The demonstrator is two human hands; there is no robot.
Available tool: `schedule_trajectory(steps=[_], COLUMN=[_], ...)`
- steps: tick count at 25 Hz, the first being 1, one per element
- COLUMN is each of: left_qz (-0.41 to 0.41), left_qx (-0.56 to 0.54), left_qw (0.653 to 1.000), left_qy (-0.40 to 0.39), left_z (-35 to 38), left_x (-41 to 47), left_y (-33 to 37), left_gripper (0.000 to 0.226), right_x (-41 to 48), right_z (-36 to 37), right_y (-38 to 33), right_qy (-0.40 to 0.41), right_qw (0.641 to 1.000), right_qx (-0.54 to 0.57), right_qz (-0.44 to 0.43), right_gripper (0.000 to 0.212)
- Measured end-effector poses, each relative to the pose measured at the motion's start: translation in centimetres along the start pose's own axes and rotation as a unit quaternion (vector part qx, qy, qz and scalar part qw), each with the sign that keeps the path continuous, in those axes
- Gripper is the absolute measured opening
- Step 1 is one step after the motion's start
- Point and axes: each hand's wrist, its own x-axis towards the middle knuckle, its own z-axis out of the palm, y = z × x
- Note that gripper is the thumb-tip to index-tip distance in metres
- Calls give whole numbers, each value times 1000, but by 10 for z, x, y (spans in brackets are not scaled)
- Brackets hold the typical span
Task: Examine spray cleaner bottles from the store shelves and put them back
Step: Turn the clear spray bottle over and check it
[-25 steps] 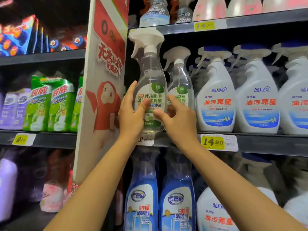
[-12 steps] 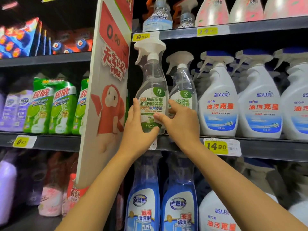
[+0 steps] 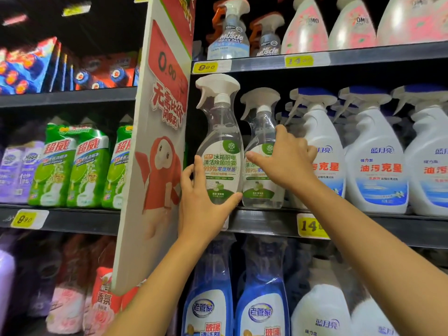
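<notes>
Shelf [image 3: 266, 223], middle tier: carries the spray cleaners along its front edge.

Promo board [image 3: 160, 141]: stands at the shelf's left end.

White bottles [image 3: 373, 166]: a row toward the right end, untouched.

First clear bottle [image 3: 219, 132]: upright at the left end, just beside the board. It sits lower than a second ago, and its base is hidden behind the hand at the front edge. Judged back on the shelf or nearly so.

Second clear bottle [image 3: 260, 192]: upright on the shelf, just right of the first.

Left grip [image 3: 201, 209]: wrapped round the first bottle's lower body, thumb under the label.

Right grip [image 3: 288, 161]: a second ago on the first bottle; now moved to the second, thumb across its label, fingers curled round its far side.

Reading: one bottle's examination looks finished, and the next is likely being taken up.

Price tag [image 3: 310, 225]: on the shelf's front edge, partly covered by the right forearm.
</notes>
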Motion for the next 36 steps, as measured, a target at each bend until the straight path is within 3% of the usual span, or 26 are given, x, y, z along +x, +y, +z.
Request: schedule_trajectory(steps=[5,8,11,16,19,22,36], left_qz=[24,20,19,-4,-44,-60,-67], left_qx=[12,4,14,160,187,161,108], left_qw=[1000,1000,1000,987,981,984,991], left_qy=[-4,3,4,-5,-32,-42,-39], left_z=[-1,0,0,5,9,10,12], left_x=[-3,-3,-2,2,9,12,10], left_y=[-4,-4,-4,-2,0,-2,-3], left_gripper=[113,112,110,108,105,102,101], right_x=[4,-2,-8,-23,-28,-30,-63], right_z=[3,7,5,-6,-19,-30,-27], right_y=[-3,-4,-3,6,16,26,45], right_qy=[49,14,-13,91,121,108,44], right_qw=[995,988,960,910,879,855,762], right_qx=[82,151,277,402,459,505,642], right_qz=[22,17,39,40,40,49,76], right_gripper=[72,62,60,47,29,19,18])
